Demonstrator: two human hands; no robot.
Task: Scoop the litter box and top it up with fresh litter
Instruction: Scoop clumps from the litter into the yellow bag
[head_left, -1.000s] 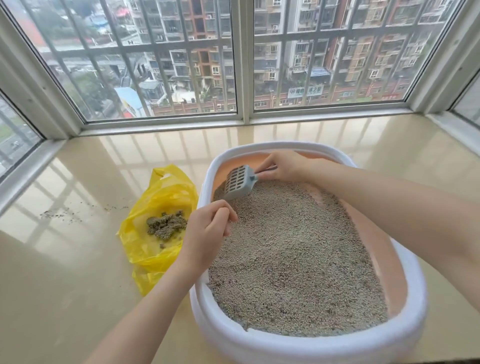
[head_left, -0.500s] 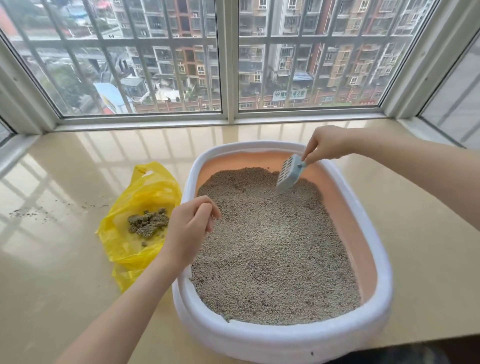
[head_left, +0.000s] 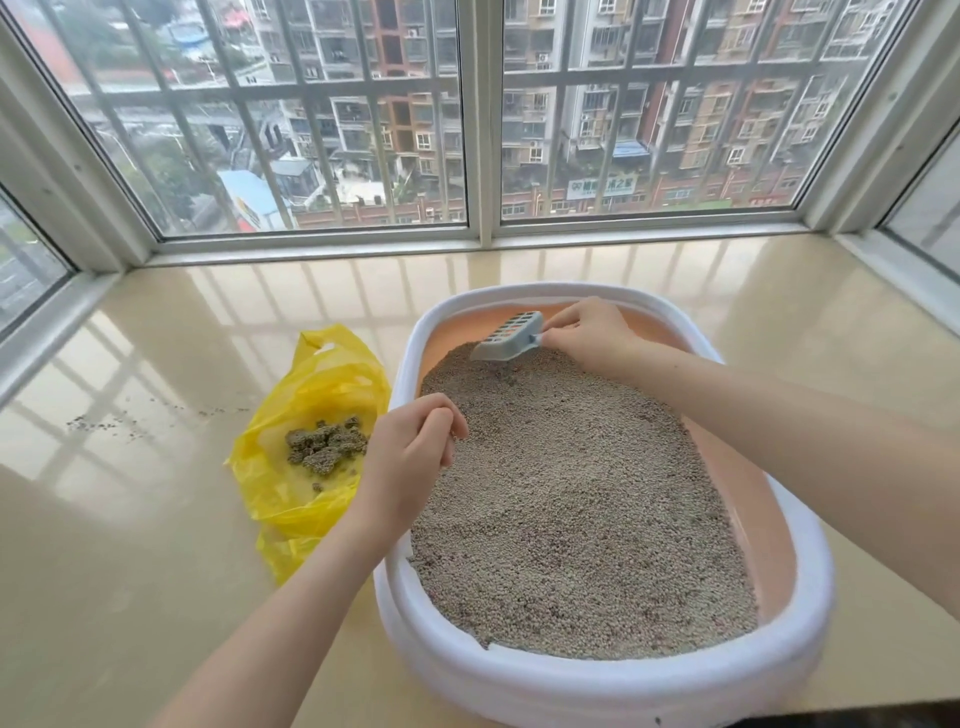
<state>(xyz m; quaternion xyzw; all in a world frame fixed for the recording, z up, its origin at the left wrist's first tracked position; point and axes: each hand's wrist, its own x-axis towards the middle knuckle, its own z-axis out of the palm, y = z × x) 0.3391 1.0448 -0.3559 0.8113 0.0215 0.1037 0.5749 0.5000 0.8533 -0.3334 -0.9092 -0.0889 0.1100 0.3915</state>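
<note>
On the glossy ledge, the right hand (head_left: 589, 332) grips a slotted scoop (head_left: 511, 338) at the litter box's (head_left: 597, 686) far rim, while the left hand (head_left: 410, 457) (fingers curled, holding nothing) hovers over its left rim beside a crinkled yellow bag (head_left: 311, 389)

A shiny beige stone ledge (head_left: 156, 545) runs under a big window with grey metal bars (head_left: 478, 119). Tall apartment buildings (head_left: 649, 104) stand outside, beyond the glass.

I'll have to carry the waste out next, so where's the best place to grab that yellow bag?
Take the yellow bag by its handle loop at the far end, reaching from the window side. The clumps sit in its open middle, so gathering the edges upward should keep them in.
</note>
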